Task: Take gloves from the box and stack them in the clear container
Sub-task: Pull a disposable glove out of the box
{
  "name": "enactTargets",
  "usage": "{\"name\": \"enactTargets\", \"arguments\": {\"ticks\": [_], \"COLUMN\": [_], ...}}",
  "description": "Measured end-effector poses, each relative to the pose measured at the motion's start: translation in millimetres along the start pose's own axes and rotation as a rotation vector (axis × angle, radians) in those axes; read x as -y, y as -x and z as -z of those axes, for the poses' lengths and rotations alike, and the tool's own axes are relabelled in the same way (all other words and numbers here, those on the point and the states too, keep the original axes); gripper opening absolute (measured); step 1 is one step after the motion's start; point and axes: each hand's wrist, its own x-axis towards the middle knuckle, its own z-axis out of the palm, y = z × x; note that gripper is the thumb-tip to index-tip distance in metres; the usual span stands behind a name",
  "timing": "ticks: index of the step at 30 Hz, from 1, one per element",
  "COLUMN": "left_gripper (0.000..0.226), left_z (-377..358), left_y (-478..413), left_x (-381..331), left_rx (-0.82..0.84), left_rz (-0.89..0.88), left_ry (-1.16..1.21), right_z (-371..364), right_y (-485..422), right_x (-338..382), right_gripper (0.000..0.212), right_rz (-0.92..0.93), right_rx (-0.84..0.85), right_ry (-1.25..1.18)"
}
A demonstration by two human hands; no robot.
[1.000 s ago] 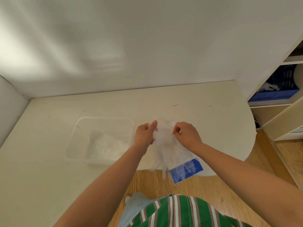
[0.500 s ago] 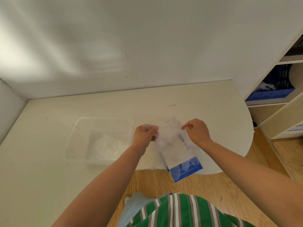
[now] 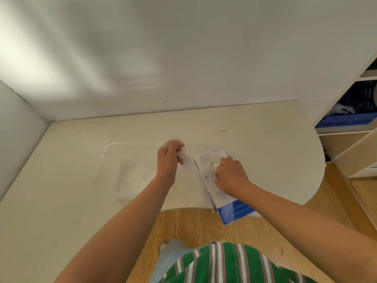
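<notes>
Pinching a filmy glove (image 3: 183, 159) in the left hand (image 3: 169, 160), 9 o'clock of the box (image 3: 210, 155); nipping the next glove (image 3: 214, 165) at its slot with the right hand (image 3: 230, 176). Likely handles limp, clingy; takes best by the cuff.

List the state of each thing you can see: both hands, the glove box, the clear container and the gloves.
left hand: raised over the table, grips a glove
glove: thin, clear, off the table, blurred
right hand: on the glove box, fingers curled at its opening; a pinch is unclear
glove box: lying flat, near end past the table edge
clear container: no lid
stacked gloves: piled inside the container
</notes>
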Motion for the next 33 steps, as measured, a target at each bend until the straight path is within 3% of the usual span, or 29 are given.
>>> {"name": "enactTargets", "arguments": {"ticks": [5, 9, 11, 13, 15, 18, 23, 28, 30, 33], "left_gripper": [0.03, 0.028, 0.031, 0.034, 0.038, 0.039, 0.033, 0.054, 0.041, 0.008], "left_z": [12, 29, 39, 50, 61, 83, 133, 187, 198, 202], "left_y": [-4, -8, -11, -16, -21, -28, -39, -51, -53, -51], "left_x": [-10, -13, -16, -20, -26, -35, -38, -40, -41, -35], "left_rx": [0.117, 0.236, 0.28, 0.316, 0.351, 0.398, 0.366, 0.307, 0.269, 0.182], "left_rz": [0.196, 0.26, 0.279, 0.3, 0.312, 0.316, 0.294, 0.415, 0.395, 0.23], "left_ry": [0.331, 0.488, 0.561, 0.616, 0.653, 0.669, 0.509, 0.141, -0.029, -0.311], "right_z": [4, 13, 19, 32, 51, 68, 74, 74, 72, 68], "right_y": [-1, -10, -15, -22, -29, -41, -60, -72, -77, -86], "right_x": [0, -4, -1, 8, 25, 58, 98, 135, 150, 165], "right_gripper": [0.034, 0.038, 0.033, 0.023, 0.026, 0.058, 0.02, 0.012, 0.013, 0.025], "right_rz": [0.006, -0.092, -0.16, -0.2, -0.178, -0.081, -0.086, -0.019, -0.024, -0.08], "right_rx": [0.129, 0.031, -0.177, -0.307, -0.185, 0.082, 0.03, 0.225, 0.227, 0.162], "right_ry": [0.147, 0.037, -0.164, -0.559, -0.963, -1.072, -1.187, -0.958, -0.878, -0.773]}}
